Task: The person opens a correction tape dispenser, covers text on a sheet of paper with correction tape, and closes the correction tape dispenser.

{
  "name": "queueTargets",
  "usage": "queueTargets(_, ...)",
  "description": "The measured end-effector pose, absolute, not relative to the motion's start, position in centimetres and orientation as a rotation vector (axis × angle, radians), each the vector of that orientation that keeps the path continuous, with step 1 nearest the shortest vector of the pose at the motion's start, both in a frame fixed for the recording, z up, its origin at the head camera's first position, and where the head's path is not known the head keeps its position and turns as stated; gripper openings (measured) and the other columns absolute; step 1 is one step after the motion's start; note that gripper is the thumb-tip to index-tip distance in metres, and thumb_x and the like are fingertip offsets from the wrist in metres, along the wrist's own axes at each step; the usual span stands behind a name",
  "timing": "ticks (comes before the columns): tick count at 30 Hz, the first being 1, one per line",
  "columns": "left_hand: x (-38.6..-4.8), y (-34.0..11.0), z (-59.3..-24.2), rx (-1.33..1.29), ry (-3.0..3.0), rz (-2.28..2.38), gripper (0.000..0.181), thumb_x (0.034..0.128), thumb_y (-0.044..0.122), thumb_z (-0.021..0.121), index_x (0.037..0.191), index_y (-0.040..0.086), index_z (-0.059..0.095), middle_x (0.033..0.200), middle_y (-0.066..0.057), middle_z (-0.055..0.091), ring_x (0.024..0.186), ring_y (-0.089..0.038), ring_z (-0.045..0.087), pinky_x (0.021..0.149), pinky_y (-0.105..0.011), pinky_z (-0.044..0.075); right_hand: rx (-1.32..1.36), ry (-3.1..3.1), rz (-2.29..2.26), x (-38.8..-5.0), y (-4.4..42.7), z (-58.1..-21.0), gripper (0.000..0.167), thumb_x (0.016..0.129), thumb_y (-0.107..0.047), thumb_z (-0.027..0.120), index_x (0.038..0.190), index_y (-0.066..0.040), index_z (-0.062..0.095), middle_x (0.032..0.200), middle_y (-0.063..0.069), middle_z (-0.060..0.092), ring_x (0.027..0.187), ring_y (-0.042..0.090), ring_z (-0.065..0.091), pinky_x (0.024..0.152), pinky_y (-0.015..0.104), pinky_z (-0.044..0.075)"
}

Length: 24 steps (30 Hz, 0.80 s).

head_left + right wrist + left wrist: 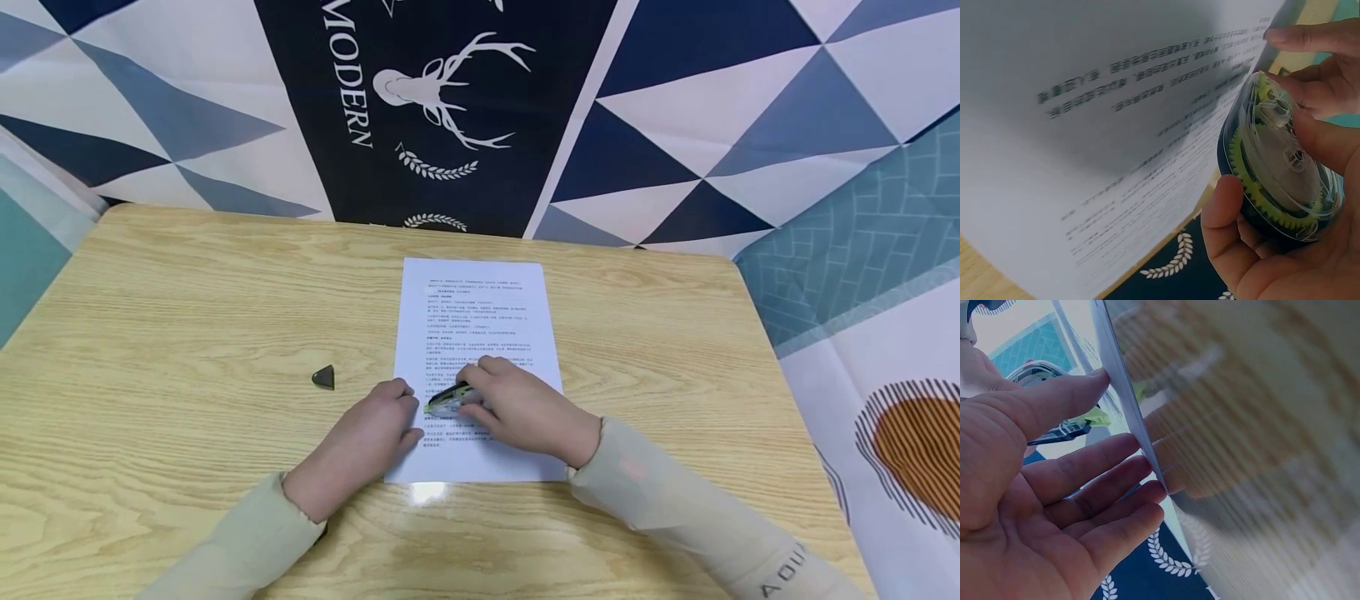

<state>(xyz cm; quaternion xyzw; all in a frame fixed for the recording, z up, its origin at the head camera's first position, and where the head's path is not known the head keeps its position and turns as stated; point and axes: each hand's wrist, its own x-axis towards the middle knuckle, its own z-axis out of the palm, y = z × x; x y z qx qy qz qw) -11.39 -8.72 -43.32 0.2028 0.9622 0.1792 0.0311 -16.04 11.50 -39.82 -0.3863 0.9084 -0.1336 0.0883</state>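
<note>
"Pale sleeves are crossing the tabletop. And the right grip?"
"It's curling snugly round correction tape over the paper's seven o'clock."
"The left grip?"
"Loosely spread, its fingertips are touching the paper at eight o'clock."

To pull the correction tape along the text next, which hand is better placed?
Probably the right hand: it grips the correction tape over the paper. The left hand touches the paper's left edge, so it seems better for steadying.
</note>
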Motion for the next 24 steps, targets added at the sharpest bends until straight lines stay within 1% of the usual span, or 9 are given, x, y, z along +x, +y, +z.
queueTargets(7,-11.4,-8.7,-43.4,0.615,2.961,0.553,0.026,0.0789,0.017,0.073,0.090,-0.005,0.066,0.096,-0.010,0.059,0.091,-0.023,0.058,0.081,-0.034,0.051,-1.168,2.690,-0.385,-16.1,10.9,-39.9,0.026,0.092,-0.029,0.059,0.111,-0.012,0.057,0.084,-0.004,0.050,0.075,0.009,0.046,0.069,0.025,0.044)
queueTargets(15,-11.3,-8.7,-43.5,0.635,2.961,0.538,0.026,0.0788,0.016,0.073,0.091,-0.006,0.066,0.095,-0.011,0.058,0.091,-0.023,0.058,0.080,-0.033,0.051,-1.190,2.674,-0.310,-16.2,10.5,-39.9,0.026,0.092,-0.028,0.058,0.111,-0.010,0.057,0.085,-0.002,0.052,0.074,0.011,0.047,0.068,0.027,0.045)
queueTargets(24,-11.5,-8.8,-43.5,0.643,2.959,0.539,0.027,0.0790,0.017,0.073,0.092,-0.005,0.066,0.097,-0.011,0.059,0.092,-0.024,0.058,0.082,-0.034,0.051,-1.229,2.656,-0.227,-16.7,9.9,-39.4,0.020,0.091,-0.025,0.061,0.103,-0.010,0.056,0.083,0.001,0.053,0.072,0.013,0.049,0.067,0.028,0.046)
